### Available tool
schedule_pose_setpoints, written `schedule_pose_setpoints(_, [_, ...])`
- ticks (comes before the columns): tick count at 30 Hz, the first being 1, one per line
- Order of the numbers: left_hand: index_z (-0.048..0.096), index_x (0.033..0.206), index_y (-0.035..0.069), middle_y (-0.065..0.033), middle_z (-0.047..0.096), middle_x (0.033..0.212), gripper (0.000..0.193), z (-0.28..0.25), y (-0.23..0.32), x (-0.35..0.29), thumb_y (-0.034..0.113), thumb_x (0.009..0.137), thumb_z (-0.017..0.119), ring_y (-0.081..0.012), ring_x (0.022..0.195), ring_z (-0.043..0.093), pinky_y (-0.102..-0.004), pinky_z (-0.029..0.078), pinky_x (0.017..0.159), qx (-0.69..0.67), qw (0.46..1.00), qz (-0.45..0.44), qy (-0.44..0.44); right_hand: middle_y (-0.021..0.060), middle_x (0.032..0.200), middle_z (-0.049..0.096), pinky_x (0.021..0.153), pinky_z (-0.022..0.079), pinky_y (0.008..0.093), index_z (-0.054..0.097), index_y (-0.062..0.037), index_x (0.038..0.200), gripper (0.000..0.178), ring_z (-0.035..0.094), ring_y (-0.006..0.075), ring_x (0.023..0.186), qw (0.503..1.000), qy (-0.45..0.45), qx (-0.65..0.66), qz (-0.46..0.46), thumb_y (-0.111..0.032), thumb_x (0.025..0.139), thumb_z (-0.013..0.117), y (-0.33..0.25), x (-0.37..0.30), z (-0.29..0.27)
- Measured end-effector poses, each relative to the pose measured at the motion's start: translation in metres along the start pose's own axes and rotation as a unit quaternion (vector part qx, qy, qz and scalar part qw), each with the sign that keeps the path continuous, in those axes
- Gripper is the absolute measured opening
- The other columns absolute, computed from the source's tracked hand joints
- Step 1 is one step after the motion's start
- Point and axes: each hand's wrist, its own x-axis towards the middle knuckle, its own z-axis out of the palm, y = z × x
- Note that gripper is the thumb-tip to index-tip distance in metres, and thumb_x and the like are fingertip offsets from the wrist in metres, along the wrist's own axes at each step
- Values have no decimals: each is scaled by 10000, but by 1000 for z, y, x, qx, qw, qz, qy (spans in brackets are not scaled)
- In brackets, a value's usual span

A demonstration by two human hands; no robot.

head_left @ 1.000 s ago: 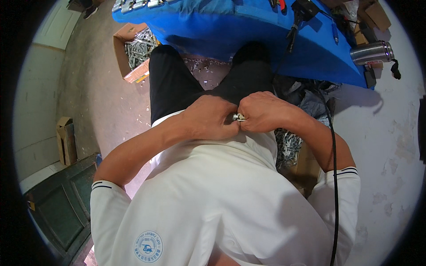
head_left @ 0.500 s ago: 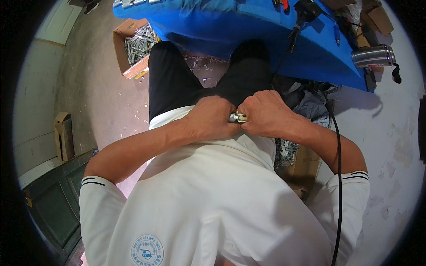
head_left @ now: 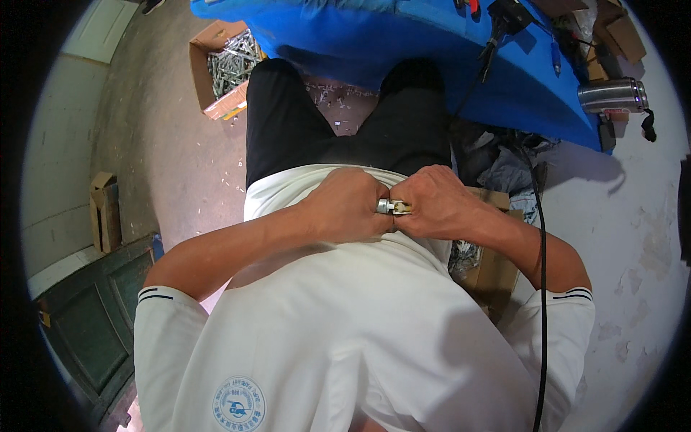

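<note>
Both my hands meet in front of my white shirt, just above my lap. My left hand (head_left: 350,205) and my right hand (head_left: 432,201) together grip a small silvery metal fitting (head_left: 392,208) pinched between their fingertips. Only the short middle of the fitting shows; its ends are hidden inside my fingers. My black trousers (head_left: 324,129) lie beyond the hands, under the edge of a blue-covered table (head_left: 432,50).
A cardboard box of metal parts (head_left: 227,65) stands on the floor at the left. Another box of parts (head_left: 489,252) sits by my right arm. A black cable (head_left: 540,288) hangs down the right side. A silvery cylindrical tool (head_left: 612,95) lies at the table's corner.
My hands have stayed together on the fitting, shifting slightly in the view as my head moved. The grip looks the same.
</note>
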Motion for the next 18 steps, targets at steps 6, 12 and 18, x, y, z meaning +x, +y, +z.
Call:
schedule_pose_setpoints(6, [696,812,-22,-210,571,585,244,1,1,1,196,708,666,-324,499,538,-388,460,558,-27,1000,-16,4,194,605,601,607,483,422,666,-25,652,177,614,349,599,1000,-10,-17,18,-189,714,640,-5,-2,-5])
schedule_pose_setpoints(12, [693,776,-26,-216,562,561,253,11,2,10,216,703,696,-330,488,544,-384,459,545,24,996,-35,78,156,667,636,607,510,382,679,-32,733,96,641,291,642,969,145,-196,30,-117,709,643,-10,-13,5])
schedule_pose_setpoints(18, [665,702,-37,-217,556,553,287,16,3,12,243,707,726,-344,467,523,-400,443,520,38,989,-23,139,141,671,636,583,505,378,639,-46,679,67,639,281,629,970,193,-149,4,-96,644,665,3,-8,13])
